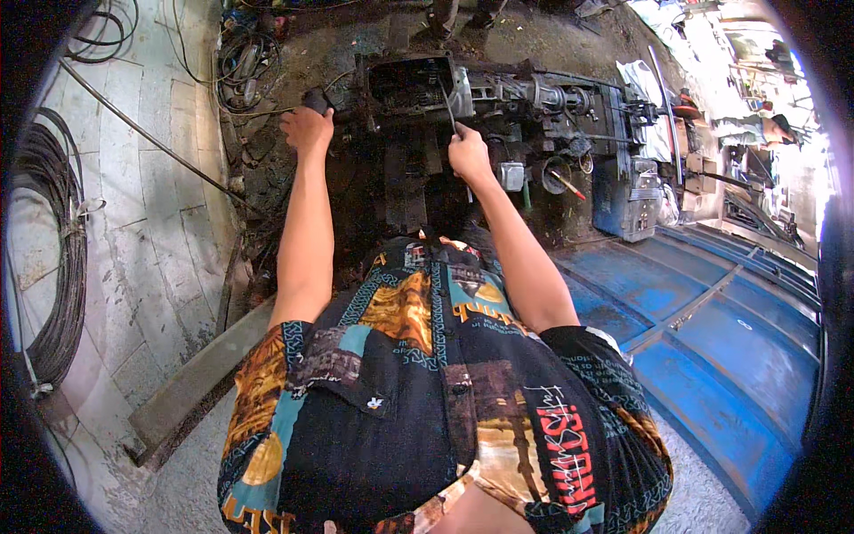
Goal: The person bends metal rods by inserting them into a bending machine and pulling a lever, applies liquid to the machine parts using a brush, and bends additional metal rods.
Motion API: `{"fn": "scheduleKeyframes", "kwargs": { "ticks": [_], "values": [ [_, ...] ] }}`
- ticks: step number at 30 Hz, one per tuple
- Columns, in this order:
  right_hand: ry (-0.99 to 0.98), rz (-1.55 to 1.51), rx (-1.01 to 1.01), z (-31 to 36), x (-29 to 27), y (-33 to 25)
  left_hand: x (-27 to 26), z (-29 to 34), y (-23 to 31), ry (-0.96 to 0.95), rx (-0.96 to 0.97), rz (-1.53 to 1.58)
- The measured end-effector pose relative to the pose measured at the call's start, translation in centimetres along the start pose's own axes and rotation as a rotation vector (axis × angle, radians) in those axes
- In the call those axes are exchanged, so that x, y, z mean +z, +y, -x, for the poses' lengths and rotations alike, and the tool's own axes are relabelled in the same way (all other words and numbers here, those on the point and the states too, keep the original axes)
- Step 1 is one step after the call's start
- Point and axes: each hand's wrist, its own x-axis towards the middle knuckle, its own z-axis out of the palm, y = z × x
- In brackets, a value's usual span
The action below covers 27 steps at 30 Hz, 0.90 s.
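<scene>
Looking down through the head camera, I've got two bare hands out in front, well apart from each other, both at work around a long, dark, greasy machine assembly (551, 100) lying crosswise ahead. Over on the left, the left hand (307, 132) is at a dark, rounded object (318, 100), just beside the near left corner of the machine; fingers curled, thumb side against it, but from here I can't tell whether it's a firm grip or only a resting touch. Now across to the right hand (470, 153), and this one's clear: fingers wrapped round the near end of a slim metal rod (449, 107), its shaft slanting up and away to the open-topped rectangular housing (411, 110) at the machine's left end. The rod's far tip gets lost to me against all that dark metal. Just right of the right hand I see a small silvery box (511, 176), then a round container (552, 167) with a red-handled brush (567, 183) leaning out of it. Big blue metal panels (738, 356) fill the lower right, a thick cable coil (55, 267) lies far left, and a bystander's legs (445, 16) stand beyond the machine.
</scene>
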Motion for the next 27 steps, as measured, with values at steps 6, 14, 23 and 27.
{"fn": "scheduleKeyframes", "kwargs": {
  "ticks": [6, 14, 23, 27],
  "values": [
    [-0.098, -0.035, -0.070, 0.2, -2.5, -2.6, -0.7, -2.6, -0.3, -0.137, 0.014, 0.119],
    [-0.062, 0.035, -0.233, -2.2, -3.1, 1.1, 1.6, -1.8, -0.3, 0.145, 0.182, 0.139],
    [-0.375, -0.781, 0.302, 2.7, -3.2, -3.4, 1.6, -2.5, -0.2, 0.094, 0.167, 0.099],
    [-0.355, -1.064, 0.424, 1.7, -1.8, -1.3, 0.8, -1.5, 1.4, 0.040, 0.129, 0.118]
  ]
}}
